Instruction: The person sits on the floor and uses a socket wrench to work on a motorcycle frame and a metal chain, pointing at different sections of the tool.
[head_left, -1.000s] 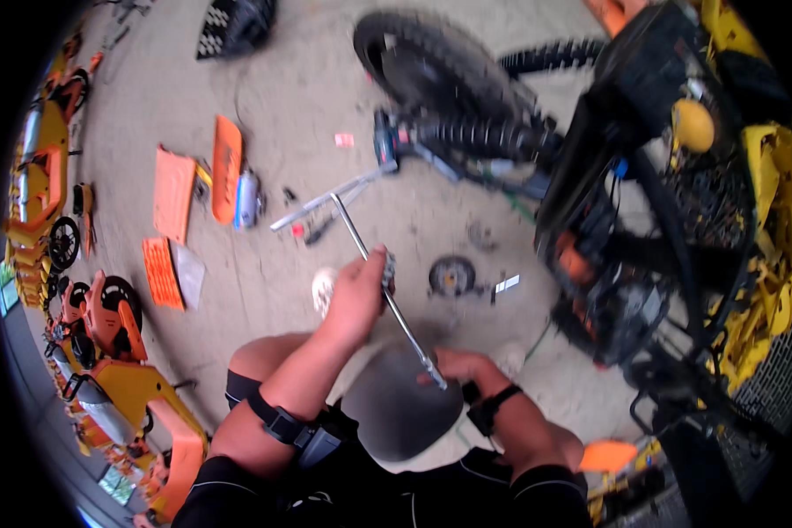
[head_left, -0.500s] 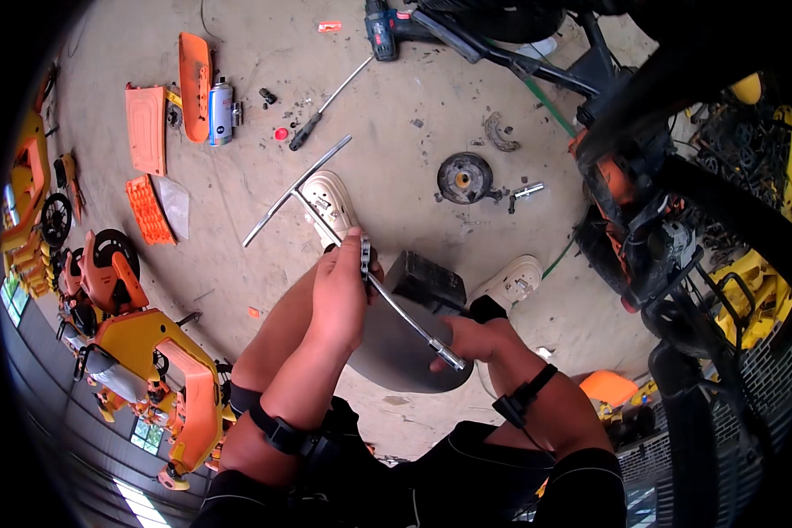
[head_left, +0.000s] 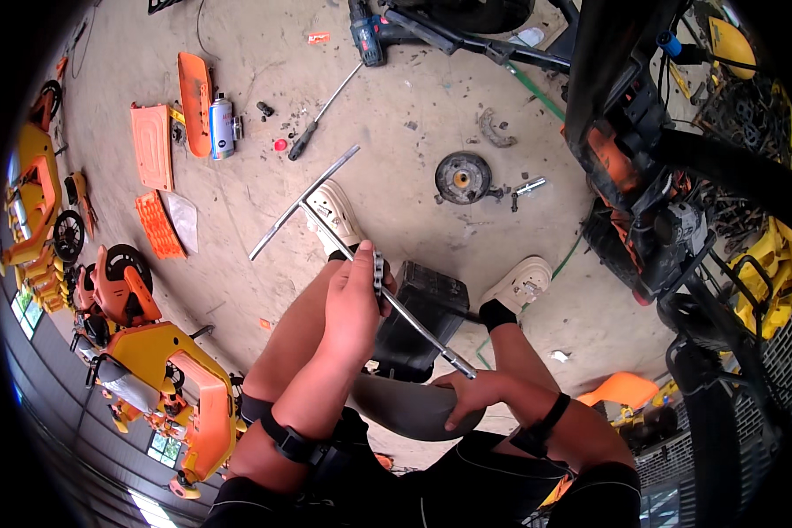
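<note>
Spray can, white and blue, carries a printed label and is well to the left of the round black drum on the floor. Above and left of the drum, a small orange slip bears pale marks too small to read. Just past the can, farther left of the drum, is a trough-shaped orange panel. On the person's side of the drum, a black box is between the legs; whether it holds anything cannot be told.

The steel T-handle tool also lies on the person's side of the drum, held slanting, its crossbar toward the left. The left hand is closed round its shaft, with a silver linked piece against the fingers. The right hand is by the socket end, its thumb against a grey rounded pad; whether it grips the tool cannot be told.

Compared with half a second ago, the right thumb has moved off the socket end down onto the pad, more of the box shows, and the left grip is unchanged.
</note>
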A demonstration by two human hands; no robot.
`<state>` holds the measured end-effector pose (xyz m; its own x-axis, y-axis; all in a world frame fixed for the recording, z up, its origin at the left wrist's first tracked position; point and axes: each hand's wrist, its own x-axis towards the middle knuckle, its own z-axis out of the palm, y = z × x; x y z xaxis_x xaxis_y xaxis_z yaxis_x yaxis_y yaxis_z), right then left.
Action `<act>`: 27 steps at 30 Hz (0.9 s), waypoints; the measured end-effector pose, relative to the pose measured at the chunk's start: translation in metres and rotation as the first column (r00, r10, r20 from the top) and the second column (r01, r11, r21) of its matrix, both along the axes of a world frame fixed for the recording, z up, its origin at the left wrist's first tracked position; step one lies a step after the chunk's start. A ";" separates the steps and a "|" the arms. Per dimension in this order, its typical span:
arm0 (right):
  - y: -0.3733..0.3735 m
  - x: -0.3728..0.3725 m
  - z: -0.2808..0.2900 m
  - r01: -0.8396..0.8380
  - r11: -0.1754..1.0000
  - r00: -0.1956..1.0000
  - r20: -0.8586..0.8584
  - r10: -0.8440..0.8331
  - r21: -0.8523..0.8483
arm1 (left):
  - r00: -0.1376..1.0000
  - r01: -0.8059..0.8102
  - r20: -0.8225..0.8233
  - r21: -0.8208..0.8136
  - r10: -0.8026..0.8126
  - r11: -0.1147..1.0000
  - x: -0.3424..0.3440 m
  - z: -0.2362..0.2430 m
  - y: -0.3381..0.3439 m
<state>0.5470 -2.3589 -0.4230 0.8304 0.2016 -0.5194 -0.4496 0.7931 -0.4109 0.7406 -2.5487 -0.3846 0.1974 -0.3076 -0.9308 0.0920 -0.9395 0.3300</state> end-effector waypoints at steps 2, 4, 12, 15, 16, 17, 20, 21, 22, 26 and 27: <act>0.011 -0.002 -0.001 0.008 0.999 1.000 0.029 -0.008 0.032 | 1.000 0.024 0.009 0.032 -0.025 0.999 0.000 0.001 0.008; 0.027 0.004 -0.009 -0.002 0.990 0.998 0.063 -0.007 0.141 | 1.000 0.016 0.010 0.046 -0.017 0.999 0.002 0.001 0.015; 0.092 0.084 -0.106 0.036 0.900 0.996 0.063 -0.070 0.434 | 0.999 -0.014 -0.034 -0.022 0.013 1.000 -0.002 0.008 0.010; 0.089 0.089 -0.137 -0.005 0.828 0.994 0.092 -0.056 0.561 | 0.998 0.027 -0.054 -0.065 -0.031 0.997 -0.010 0.015 -0.008; 0.084 0.093 -0.142 -0.019 0.853 0.991 0.123 -0.053 0.522 | 0.996 0.042 -0.073 -0.101 -0.049 0.994 -0.013 0.017 -0.018; 0.079 0.095 -0.145 -0.031 0.888 0.994 0.112 -0.023 0.460 | 0.994 0.053 -0.084 -0.114 -0.063 0.992 -0.016 0.019 -0.028; 0.062 0.094 -0.139 -0.034 0.999 0.994 0.108 0.030 0.039 | 0.987 0.090 -0.113 -0.182 -0.112 0.979 -0.022 0.030 -0.055; 0.057 0.092 -0.134 -0.060 0.987 0.997 0.032 0.065 -0.147 | 0.985 0.114 -0.097 -0.234 -0.140 0.965 -0.024 0.035 -0.061; 0.053 0.091 -0.128 -0.101 0.933 0.995 -0.047 0.090 -0.344 | 0.985 0.130 -0.077 -0.281 -0.158 0.951 -0.025 0.037 -0.066; 0.027 0.087 -0.107 -0.445 0.675 0.880 -0.149 0.450 -0.589 | 0.970 0.166 -0.075 -0.489 -0.231 0.857 -0.019 0.049 -0.075; 0.019 0.087 -0.102 -0.439 0.613 0.870 -0.141 0.473 -0.657 | 0.966 0.178 -0.069 -0.531 -0.251 0.829 -0.016 0.050 -0.075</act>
